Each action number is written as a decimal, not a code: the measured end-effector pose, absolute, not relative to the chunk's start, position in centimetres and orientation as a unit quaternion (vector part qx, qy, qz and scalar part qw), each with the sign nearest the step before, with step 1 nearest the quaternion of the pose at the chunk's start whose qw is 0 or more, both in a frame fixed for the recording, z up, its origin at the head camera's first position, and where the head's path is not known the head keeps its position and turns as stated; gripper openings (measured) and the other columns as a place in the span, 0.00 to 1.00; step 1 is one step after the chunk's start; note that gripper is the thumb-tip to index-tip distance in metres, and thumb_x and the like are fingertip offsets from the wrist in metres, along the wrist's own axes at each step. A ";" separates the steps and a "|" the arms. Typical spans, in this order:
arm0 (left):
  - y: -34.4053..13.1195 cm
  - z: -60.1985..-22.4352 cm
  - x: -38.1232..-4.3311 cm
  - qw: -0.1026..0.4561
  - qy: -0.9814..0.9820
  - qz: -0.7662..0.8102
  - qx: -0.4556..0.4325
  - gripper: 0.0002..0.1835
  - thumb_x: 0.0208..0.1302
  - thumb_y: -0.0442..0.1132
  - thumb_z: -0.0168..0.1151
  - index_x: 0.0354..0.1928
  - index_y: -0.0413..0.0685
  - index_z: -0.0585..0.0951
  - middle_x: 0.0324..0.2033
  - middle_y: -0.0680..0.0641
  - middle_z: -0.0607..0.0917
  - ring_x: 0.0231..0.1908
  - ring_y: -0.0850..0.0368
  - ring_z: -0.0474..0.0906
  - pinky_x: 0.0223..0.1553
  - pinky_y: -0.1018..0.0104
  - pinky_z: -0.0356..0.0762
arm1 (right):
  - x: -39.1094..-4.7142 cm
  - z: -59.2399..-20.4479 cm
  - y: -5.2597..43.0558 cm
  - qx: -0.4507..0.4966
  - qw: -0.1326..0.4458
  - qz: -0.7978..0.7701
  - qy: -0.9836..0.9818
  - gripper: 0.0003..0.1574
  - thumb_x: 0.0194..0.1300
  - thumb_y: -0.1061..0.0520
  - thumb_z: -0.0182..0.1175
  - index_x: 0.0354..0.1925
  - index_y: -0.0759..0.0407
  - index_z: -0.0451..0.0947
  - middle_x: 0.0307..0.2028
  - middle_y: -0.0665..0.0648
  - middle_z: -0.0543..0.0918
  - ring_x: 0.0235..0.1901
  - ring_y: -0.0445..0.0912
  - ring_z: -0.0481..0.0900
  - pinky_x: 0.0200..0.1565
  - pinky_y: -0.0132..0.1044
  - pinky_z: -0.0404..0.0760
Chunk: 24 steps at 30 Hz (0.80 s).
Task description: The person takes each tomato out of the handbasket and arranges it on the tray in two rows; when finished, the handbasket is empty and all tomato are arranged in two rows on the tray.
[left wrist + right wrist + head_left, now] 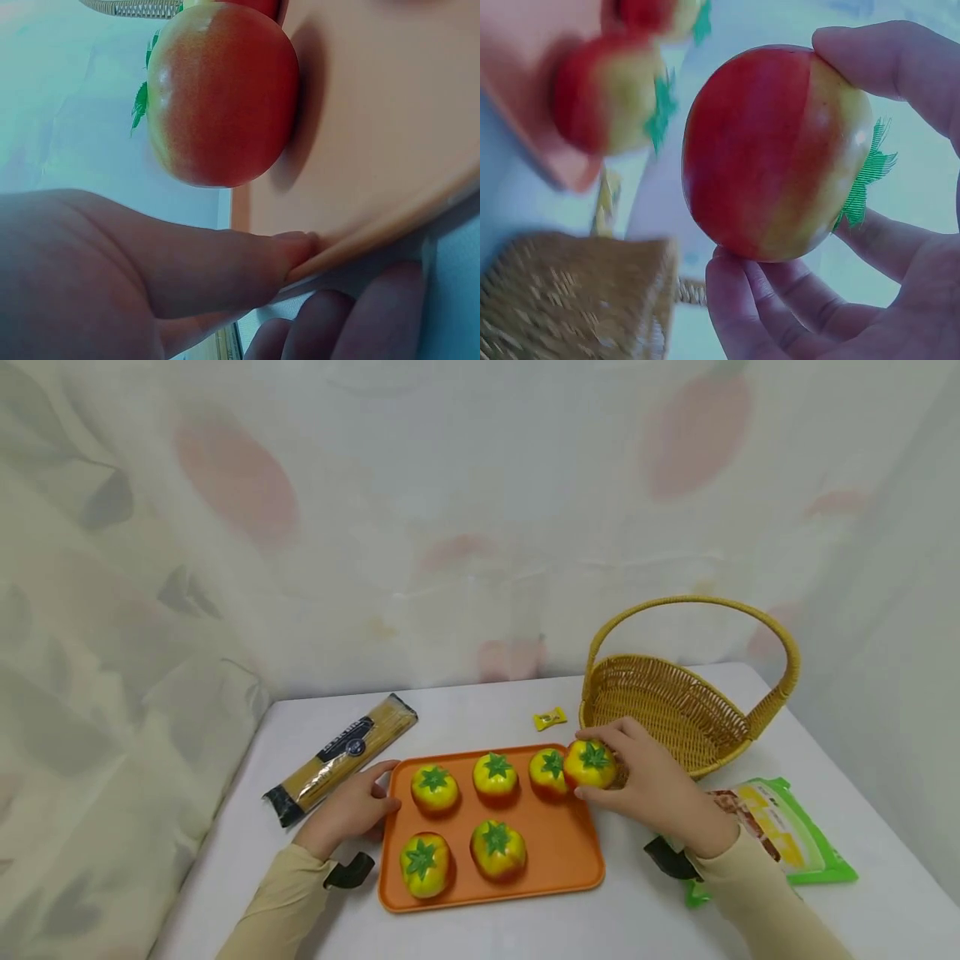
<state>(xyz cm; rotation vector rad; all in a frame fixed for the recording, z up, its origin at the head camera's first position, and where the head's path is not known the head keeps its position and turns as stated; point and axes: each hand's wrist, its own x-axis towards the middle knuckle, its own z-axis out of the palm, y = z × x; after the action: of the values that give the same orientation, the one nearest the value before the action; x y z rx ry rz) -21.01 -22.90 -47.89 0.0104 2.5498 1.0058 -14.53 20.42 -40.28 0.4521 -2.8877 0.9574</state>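
Note:
In the head view my right hand [647, 777] holds a yellow-and-red tomato [590, 764] with a green leafy top. It overlaps the tray's right rim there; the right wrist view shows the held tomato [772, 154] between thumb and fingertips, apart from the tray. My left hand [351, 807] grips the left rim of the orange tray [555, 852], thumb on the rim and other fingers below it, as the left wrist view shows. Several similar tomatoes sit on the tray, one [434, 789] near the left hand and another [548, 772] close beside the held one.
A wicker basket [660, 702] with a tall handle stands at the back right, just beyond the right hand. A green-edged food bag [787, 827] lies under the right forearm's far side. Spaghetti in a pack [345, 758] is left of the tray; a yellow wrapped candy [550, 718] lies behind it.

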 end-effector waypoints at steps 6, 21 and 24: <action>-22.9 -47.8 -21.0 0.201 0.910 0.362 0.002 0.38 0.73 0.40 0.69 0.82 0.56 0.68 0.48 0.40 0.85 0.31 0.52 0.85 0.32 0.59 0.90 | -12.5 -42.0 18.7 0.159 0.003 0.316 -0.935 0.42 0.60 0.41 0.81 0.69 0.44 0.79 0.57 0.50 0.76 0.56 0.44 0.79 0.60 0.50 0.85; -22.8 -47.8 -21.0 0.198 0.912 0.359 0.011 0.36 0.73 0.39 0.68 0.81 0.55 0.69 0.46 0.40 0.85 0.29 0.52 0.85 0.31 0.58 0.90 | -11.0 -44.9 17.1 0.177 -0.074 0.316 -0.929 0.40 0.60 0.40 0.81 0.67 0.41 0.80 0.54 0.45 0.72 0.54 0.39 0.76 0.58 0.40 0.84; -23.0 -47.8 -21.0 0.199 0.910 0.363 0.006 0.37 0.73 0.40 0.68 0.81 0.56 0.69 0.47 0.40 0.85 0.29 0.52 0.85 0.31 0.58 0.90 | -11.0 -45.1 17.0 0.181 -0.076 0.317 -0.928 0.40 0.59 0.41 0.81 0.67 0.40 0.80 0.54 0.44 0.72 0.53 0.38 0.76 0.57 0.38 0.83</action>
<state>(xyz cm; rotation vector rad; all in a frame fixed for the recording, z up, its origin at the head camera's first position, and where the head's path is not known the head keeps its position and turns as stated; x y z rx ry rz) -21.02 -22.95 -47.77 0.0171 2.5465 1.0153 -11.02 16.99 -45.06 0.5974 -3.0655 1.0476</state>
